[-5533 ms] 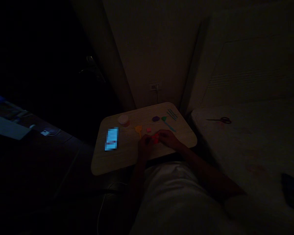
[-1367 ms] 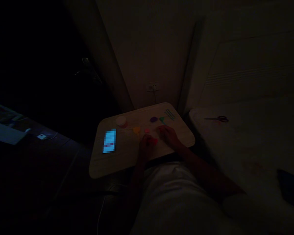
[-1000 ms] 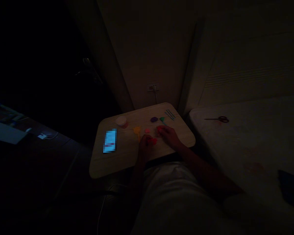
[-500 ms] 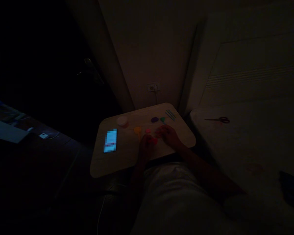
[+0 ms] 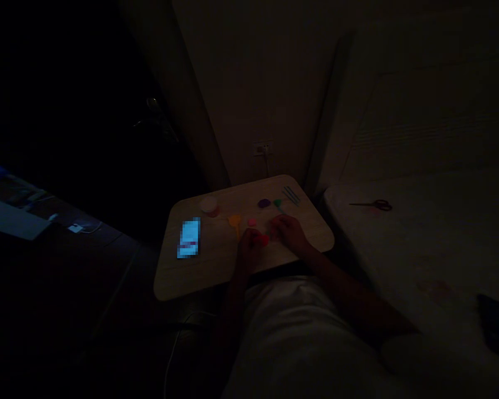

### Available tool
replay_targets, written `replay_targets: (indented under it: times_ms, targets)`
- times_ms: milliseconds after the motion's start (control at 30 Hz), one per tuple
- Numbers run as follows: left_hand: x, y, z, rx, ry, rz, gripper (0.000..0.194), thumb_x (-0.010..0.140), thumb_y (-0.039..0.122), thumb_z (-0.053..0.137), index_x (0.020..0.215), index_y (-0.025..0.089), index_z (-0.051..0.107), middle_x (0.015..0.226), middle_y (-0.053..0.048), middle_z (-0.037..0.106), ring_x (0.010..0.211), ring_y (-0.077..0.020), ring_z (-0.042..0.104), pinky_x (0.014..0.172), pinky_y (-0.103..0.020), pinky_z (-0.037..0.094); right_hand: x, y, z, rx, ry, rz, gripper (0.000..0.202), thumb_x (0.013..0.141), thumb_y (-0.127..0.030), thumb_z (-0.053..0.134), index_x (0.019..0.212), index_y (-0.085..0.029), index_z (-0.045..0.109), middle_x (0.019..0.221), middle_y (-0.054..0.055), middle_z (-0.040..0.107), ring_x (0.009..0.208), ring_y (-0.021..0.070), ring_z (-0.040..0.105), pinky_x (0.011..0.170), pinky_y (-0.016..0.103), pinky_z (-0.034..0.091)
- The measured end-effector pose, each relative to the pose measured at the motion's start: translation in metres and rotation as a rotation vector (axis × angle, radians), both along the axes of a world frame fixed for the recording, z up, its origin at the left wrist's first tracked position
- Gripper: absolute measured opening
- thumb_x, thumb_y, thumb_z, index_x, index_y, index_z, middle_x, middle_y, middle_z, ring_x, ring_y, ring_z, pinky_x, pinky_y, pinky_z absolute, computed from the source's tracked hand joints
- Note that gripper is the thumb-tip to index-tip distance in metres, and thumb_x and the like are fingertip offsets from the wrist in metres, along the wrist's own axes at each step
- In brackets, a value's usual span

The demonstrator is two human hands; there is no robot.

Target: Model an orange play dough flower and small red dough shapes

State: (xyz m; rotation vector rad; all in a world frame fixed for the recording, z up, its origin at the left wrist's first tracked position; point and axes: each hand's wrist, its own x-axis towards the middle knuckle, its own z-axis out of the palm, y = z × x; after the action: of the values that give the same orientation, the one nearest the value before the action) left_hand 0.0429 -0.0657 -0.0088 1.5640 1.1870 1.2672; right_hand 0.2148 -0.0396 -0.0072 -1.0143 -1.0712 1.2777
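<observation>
The left hand (image 5: pixel 248 245), nearly closed, holds a red clay-like lump (image 5: pixel 264 240); the right hand (image 5: pixel 290 229) curls loosely at the lump's two o'clock, its hold too dark to tell. A pink piece (image 5: pixel 251 222) lies at the lump's eleven o'clock.

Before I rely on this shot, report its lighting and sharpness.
Head view: very dim overall, the pixelated screen the brightest patch; head view: the red piece at the left hand stands out, but the right fingers look soft and murky.
</observation>
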Motion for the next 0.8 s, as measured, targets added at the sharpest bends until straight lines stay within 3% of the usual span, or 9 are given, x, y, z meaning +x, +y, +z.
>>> replay_targets:
  times_ms: [100,233,367,500,633,800]
  targets:
    - [-0.0003,-0.0008,0.0021,-0.002,0.009,0.002,0.006,0.082,0.025,0.057,0.086,0.021,0.057,0.081,0.001,0.059,0.076,-0.0157,0.053,0.072,-0.026,0.043,0.0019,-0.0002,-0.0022,0.074,-0.135,-0.068,0.033,0.085,-0.053,0.065,0.081,-0.021,0.07,0.053,-0.002,0.056,0.046,0.0143,0.048,0.047,0.027,0.04]
    - [-0.0009,-0.0022,0.0041,0.002,0.022,0.007,0.007,0.082,0.025,0.058,0.086,0.021,0.057,0.082,0.001,0.059,0.077,-0.0159,0.054,0.073,-0.026,0.043,0.004,0.0025,-0.0048,0.169,-0.243,-0.123,0.036,0.089,-0.05,0.06,0.094,-0.019,0.077,0.068,0.002,0.065,0.06,0.0161,0.054,0.056,0.028,0.043]
    - [-0.0014,-0.0028,0.003,0.004,0.016,-0.003,0.006,0.084,0.026,0.059,0.088,0.02,0.058,0.082,0.001,0.061,0.077,-0.016,0.055,0.073,-0.027,0.044,0.0049,0.0056,-0.008,0.219,-0.191,-0.087,0.041,0.089,-0.052,0.063,0.111,-0.02,0.076,0.072,0.001,0.066,0.064,0.0158,0.056,0.064,0.029,0.048]
    - [-0.0017,-0.002,0.0007,0.008,-0.006,-0.011,0.006,0.084,0.025,0.06,0.087,0.02,0.059,0.082,0.001,0.061,0.077,-0.016,0.055,0.073,-0.027,0.044,0.0035,0.0057,-0.0089,0.204,-0.111,-0.074,0.046,0.085,-0.057,0.07,0.113,-0.02,0.074,0.079,0.003,0.071,0.071,0.0185,0.065,0.074,0.035,0.055]
    - [-0.0019,-0.0011,-0.0011,0.014,-0.001,-0.016,0.007,0.084,0.026,0.059,0.088,0.021,0.058,0.083,0.001,0.061,0.078,-0.016,0.055,0.074,-0.027,0.044,0.0006,0.0051,-0.0076,0.116,0.038,-0.039,0.051,0.078,-0.063,0.075,0.107,-0.021,0.072,0.089,0.006,0.075,0.066,0.0182,0.069,0.069,0.036,0.059]
    - [-0.0012,-0.0011,0.0003,0.005,-0.009,-0.014,0.007,0.084,0.026,0.059,0.086,0.02,0.057,0.081,0.0,0.06,0.077,-0.0161,0.055,0.073,-0.027,0.045,-0.0006,0.0028,-0.0025,0.045,0.044,-0.013,0.046,0.079,-0.063,0.07,0.091,-0.019,0.067,0.071,0.003,0.072,0.051,0.0153,0.062,0.051,0.028,0.051]
